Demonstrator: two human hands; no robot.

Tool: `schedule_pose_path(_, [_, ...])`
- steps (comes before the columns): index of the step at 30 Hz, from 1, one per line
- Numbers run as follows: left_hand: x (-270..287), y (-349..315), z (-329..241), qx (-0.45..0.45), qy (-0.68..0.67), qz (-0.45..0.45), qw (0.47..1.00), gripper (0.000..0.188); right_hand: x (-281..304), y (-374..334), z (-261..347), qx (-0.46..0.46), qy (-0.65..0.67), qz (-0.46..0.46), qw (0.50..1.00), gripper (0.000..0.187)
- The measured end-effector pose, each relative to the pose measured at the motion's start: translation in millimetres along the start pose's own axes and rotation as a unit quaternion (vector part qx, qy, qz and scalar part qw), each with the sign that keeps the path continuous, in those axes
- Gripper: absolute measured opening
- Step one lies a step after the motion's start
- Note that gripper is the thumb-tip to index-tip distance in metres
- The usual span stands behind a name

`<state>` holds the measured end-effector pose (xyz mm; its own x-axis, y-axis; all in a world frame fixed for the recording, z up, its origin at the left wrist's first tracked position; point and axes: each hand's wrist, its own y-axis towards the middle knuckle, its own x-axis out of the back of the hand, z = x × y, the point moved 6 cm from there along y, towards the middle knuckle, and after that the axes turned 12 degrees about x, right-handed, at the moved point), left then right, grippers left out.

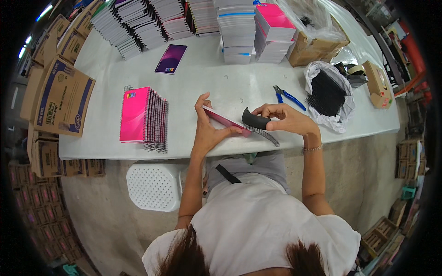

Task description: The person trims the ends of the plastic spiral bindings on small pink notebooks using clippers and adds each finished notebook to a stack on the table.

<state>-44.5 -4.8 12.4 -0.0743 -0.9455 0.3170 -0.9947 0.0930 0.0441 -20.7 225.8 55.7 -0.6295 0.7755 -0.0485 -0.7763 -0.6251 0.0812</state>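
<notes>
Near the table's front edge, my left hand grips a thin pink notebook, tilted on edge with thumb and fingers on its sides. My right hand pinches a curved black piece against the notebook's right end. From there a dark spiral binding coil sticks out toward the lower right, its tail hanging free. How far the coil runs through the holes is hidden. Blue-handled cutting pliers lie beyond my right hand. Farther right, a white plastic bag holds a bunch of black coils.
A row of bound pink notebooks stands at left, with a purple notebook behind. Tall stacks of spiral notebooks and paper blocks line the back. Right are a carton and tape dispenser. A white stool sits below.
</notes>
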Motion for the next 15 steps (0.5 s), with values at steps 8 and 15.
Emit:
schedule_pose_path(8, [1,2,1,-0.01,0.005,-0.003,1.0,0.133,1,2,-17,-0.038,-0.092,-0.077,0.992,0.044])
schedule_pose_path(15, [0,1,4,0.007,-0.018,0.017,1.0,0.136,-10,-2,2,0.008,-0.127,-0.024,0.992,0.037])
